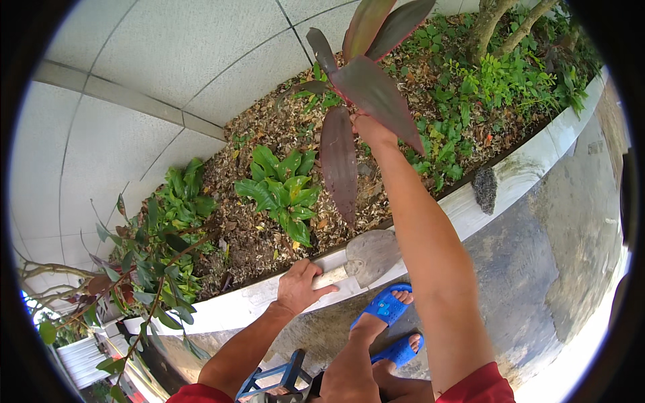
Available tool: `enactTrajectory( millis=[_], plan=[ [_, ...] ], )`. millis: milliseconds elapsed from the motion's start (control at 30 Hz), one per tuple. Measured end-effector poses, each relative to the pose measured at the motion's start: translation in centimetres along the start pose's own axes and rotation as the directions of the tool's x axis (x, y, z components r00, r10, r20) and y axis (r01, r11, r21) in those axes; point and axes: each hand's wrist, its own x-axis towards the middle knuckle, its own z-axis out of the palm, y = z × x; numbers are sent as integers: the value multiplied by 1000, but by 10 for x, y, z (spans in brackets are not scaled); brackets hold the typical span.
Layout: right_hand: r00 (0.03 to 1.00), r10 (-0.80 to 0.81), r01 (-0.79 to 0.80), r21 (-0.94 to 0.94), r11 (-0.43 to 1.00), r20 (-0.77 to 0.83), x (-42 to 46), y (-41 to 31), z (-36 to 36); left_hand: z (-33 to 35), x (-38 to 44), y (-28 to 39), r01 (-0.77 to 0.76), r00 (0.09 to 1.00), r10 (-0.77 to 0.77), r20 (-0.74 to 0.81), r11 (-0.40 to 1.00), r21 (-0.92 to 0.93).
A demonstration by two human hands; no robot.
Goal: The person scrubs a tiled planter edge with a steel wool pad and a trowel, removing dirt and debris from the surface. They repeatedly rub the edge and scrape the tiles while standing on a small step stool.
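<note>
My left hand (298, 288) rests on the white ledge of the planting bed, its thumb and fingers around the pale handle of a hand trowel (373, 257). The trowel's dirty flat blade lies over the ledge, pointing right. Stretched out over the bed, my right hand (372, 130) has its fingers curled at the stem of a ti plant (370, 88) with long dark purple leaves. One broad leaf covers part of that hand, so the grip is only partly visible. A leafy green plant (284, 191) grows in the soil between my hands.
A tiled wall (151, 65) backs the bed. A dark rough stone (485, 190) sits on the white ledge (529, 156). Leafy branches (161, 282) reach in at left. Below are my blue sandals (383, 307), a blue stool frame (289, 373) and concrete floor (509, 262). Tree trunks (486, 30) rise at upper right.
</note>
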Motion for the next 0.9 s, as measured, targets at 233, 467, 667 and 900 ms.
enactTrajectory(
  millis=[233,467,667,900],
  plan=[
    [991,-129,121,-195,973,-30,-9,-7,-9,-3,-4,-2,15,1000,-15,7,999,32],
    [991,-116,121,856,502,-72,3,34,8,2,3,1,-37,999,37,-5,999,5],
    [970,-169,152,-106,983,-174,-27,-11,-6,-1,-3,-3,-25,1000,25,-15,1000,13],
    [960,-225,179,-249,952,-168,-37,-14,-6,-1,-5,-5,-33,999,34,-36,999,34]
  ],
)
